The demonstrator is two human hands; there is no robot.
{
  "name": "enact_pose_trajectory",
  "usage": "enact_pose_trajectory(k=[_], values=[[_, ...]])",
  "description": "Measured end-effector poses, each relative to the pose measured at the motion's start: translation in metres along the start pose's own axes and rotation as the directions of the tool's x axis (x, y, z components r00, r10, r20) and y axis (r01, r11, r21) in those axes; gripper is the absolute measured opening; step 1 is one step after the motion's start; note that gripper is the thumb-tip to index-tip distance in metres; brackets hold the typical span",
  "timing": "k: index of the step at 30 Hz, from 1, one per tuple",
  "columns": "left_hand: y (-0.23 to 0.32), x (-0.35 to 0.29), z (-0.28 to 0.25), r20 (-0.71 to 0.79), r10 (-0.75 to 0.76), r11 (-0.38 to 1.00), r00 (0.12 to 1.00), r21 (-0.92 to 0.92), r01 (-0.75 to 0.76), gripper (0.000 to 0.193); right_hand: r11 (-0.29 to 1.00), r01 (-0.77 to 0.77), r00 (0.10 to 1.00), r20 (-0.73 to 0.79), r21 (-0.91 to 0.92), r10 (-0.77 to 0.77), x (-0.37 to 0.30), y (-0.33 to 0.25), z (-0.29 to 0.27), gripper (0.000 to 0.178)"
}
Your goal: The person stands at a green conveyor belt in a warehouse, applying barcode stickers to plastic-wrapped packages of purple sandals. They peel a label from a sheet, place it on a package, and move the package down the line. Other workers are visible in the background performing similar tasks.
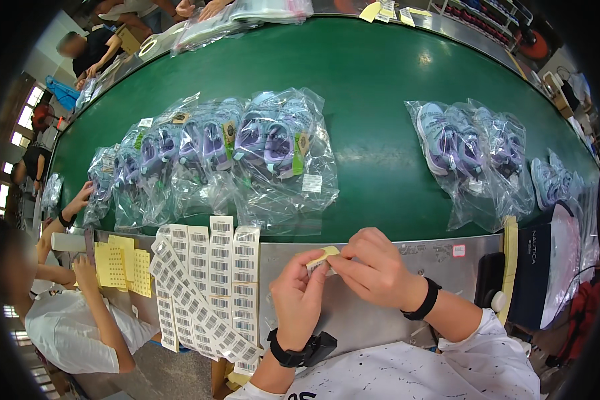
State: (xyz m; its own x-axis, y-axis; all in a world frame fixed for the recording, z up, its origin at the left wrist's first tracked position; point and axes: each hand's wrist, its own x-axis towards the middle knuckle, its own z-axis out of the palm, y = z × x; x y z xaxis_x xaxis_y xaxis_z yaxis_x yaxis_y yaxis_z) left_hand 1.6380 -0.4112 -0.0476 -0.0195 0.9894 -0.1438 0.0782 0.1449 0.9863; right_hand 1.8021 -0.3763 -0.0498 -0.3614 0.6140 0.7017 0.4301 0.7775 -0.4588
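Right now I'm watching two groups of clear bags lying on the green surface [373,173]. The left bags [319,203] are overlapping in a long row and holding light-blue and purple shoes [283,143]; a white sticker [312,183] is sitting on the nearest bag's film. The right bags [463,200] are holding similar pairs, and farther right I'm seeing more light-blue shoes [548,183], though I can't tell whether a bag is enclosing them.

Nearer, my left hand [295,293] is pinching a small yellow-backed label [330,251] between thumb and forefinger, and my right hand [380,270] is meeting it with closed fingers at its right end. Both are holding the label above the metal worktop [447,267], close to its far edge.

Left of them, barcode strips [243,267] are covering the worktop and hanging over its near edge. Beyond these, a co-worker's hand [85,273] is resting by yellow sheets [123,263].

For room, I'm having a broad green gap between the bag groups and bare metal to the right of my right hand, with a black object [490,280] and a dark blue case [537,267] bounding that side.
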Motion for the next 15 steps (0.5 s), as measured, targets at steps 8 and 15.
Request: enact_pose_trajectory(k=[8, 15], values=[[0.003, -0.001, 0.007, -0.030, -0.048, 0.994, 0.998, -0.102, 0.044, 0.021, 0.999, -0.032, 0.998, 0.060, 0.013, 0.031, -0.008, -0.003, -0.010, 0.027], [0.006, -0.003, 0.016, -0.032, -0.031, 0.998, 0.999, -0.055, 0.030, 0.020, 0.999, -0.050, 0.998, 0.027, -0.008, 0.050, -0.005, 0.000, -0.014, 0.029]])
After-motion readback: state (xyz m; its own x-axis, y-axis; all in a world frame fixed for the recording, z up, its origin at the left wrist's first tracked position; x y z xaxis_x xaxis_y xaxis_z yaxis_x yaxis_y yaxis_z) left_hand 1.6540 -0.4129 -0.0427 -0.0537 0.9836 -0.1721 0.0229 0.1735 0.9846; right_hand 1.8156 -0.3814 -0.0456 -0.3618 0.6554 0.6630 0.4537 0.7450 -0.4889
